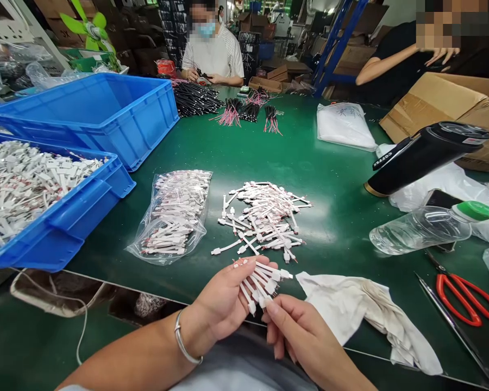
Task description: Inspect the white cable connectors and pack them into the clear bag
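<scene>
The left hand [224,304] is half closed, palm up, and it holds a small bundle of white connectors with short wires [263,279] between the fingers and the thumb. A metal bangle [183,340] sits on this wrist. The right hand [299,336] is at 4 o'clock from the bundle, with the fingers a little bent. Its fingertips [271,308] are at the lower end of the bundle, but I cannot tell if they really have hold of it.

At 12 o'clock from the bundle, a loose pile of the same connectors [261,217] lies on the green workbench [269,141]. At 10 o'clock there is a clear plastic bag of them [171,217], and further, a blue crate [65,233] is full of them. A stained white cloth [362,309] lies at 3 o'clock, and red-handled scissors [466,298] lie further at the same side. At far 12 o'clock, a co-worker [212,54] handles wires with both hands
</scene>
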Tool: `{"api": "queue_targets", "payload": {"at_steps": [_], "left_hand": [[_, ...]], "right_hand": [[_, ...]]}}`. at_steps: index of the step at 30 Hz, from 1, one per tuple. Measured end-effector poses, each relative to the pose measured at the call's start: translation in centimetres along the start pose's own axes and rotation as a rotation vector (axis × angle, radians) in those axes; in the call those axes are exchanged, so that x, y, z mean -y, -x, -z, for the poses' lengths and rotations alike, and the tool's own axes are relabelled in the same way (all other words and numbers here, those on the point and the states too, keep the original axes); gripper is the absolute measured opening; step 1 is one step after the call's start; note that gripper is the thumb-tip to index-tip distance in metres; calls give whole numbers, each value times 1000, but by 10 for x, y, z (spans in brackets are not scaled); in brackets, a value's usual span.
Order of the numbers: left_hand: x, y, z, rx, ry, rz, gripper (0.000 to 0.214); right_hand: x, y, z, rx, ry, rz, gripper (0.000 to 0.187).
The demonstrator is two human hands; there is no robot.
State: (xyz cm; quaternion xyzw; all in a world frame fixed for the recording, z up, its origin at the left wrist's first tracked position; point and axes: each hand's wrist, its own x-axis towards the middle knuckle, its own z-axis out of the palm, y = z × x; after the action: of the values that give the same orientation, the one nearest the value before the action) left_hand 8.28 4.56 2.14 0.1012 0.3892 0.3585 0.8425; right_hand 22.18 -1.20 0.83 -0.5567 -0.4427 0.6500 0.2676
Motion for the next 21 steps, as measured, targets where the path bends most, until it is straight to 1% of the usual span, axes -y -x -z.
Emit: {"api": "queue_targets", "payload": {"at_steps": [4,5,6,7,8,9,10,11,12,13,14,17,19,21], "left_hand": [[0,0,0,-21,10,7,21],[0,0,0,-24,6,3,21],[0,0,-1,-28,2,-3,21],[0,-1,-2,-32,-4,-11,21],[0,-1,-2,-35,-7,-16,20],[0,-1,-2,-38,-8,-16,20],[1,-1,-2,-36,-9,-15,19],[1,-2,-2,-30,-9,-14,18],[2,-2,-1,-17,-9,-13,17],[2,-3,0,0,-6,-14,16],[2,-4,1,19,-1,-18,15],[3,-7,3,66,12,-25,13],[3,-9,4,84,10,-13,13],[3,-9,5,97,9,4,13]], "right_hand": [[1,3,4,-6,151,20,42],[0,3,6,-39,191,43,41],[-1,4,7,-109,244,87,39],[-2,4,9,-215,314,164,35],[-3,5,11,-337,395,283,30],[-4,4,13,-454,486,438,23],[-4,4,15,-545,585,607,17],[-3,3,17,-593,689,770,13],[-2,1,19,-598,797,907,16],[0,-1,20,-572,906,996,22],[1,-3,21,-538,1013,1038,27],[3,-11,21,-469,1237,1024,36],[1,-15,20,-468,1300,1028,38],[-1,-16,20,-493,1319,1081,35]]}}
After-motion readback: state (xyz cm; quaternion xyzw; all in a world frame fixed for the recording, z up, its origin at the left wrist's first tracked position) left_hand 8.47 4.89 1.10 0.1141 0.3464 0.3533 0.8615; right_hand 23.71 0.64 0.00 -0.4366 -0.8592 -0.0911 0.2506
